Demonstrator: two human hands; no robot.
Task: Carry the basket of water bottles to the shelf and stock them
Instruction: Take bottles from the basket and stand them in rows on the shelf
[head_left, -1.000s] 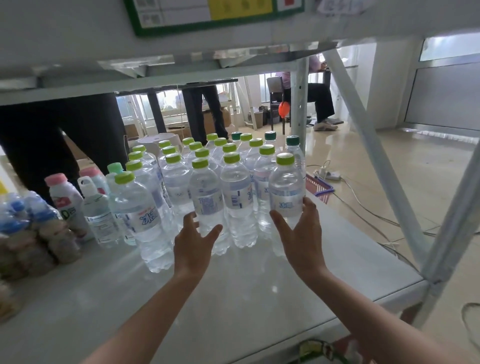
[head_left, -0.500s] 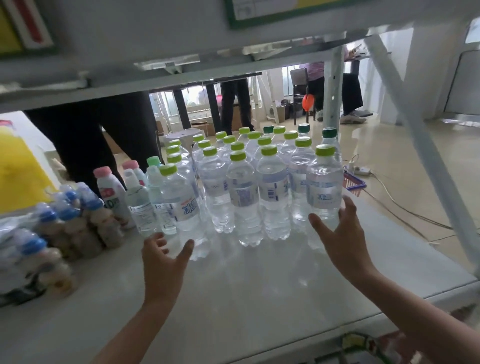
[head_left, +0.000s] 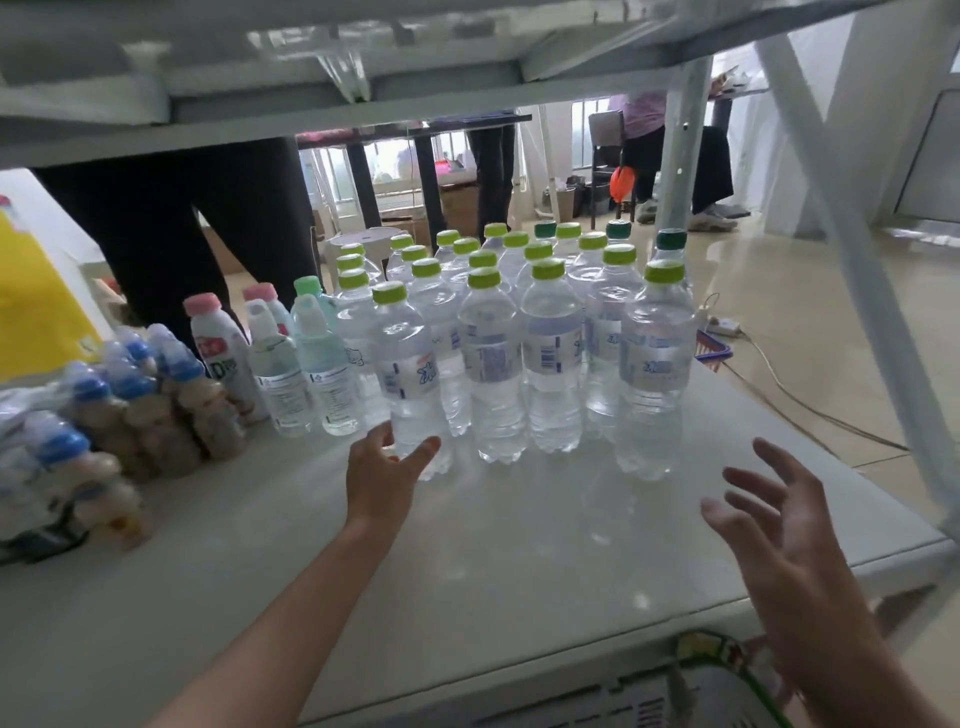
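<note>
Right hand (head_left: 779, 540) has pulled back, fingers spread; left hand (head_left: 384, 478) cups one of five front-row bottles (head_left: 410, 374).

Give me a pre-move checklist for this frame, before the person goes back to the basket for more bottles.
1. Left hand clear of the front-left water bottle: not ok, thumb and fingers sit against its base.
2. Right hand empty and free: ok, open, fingers spread, touching nothing.
3. Stocked green-capped bottles upright: ok, none visibly tipped.
4. Bare shelf surface in front of the rows: ok.
5. Front-right water bottle safely in from the shelf's right edge: ok, bare shelf shows beside it.
6. Bottles left in the basket: cannot tell, only its rim shows.
</note>
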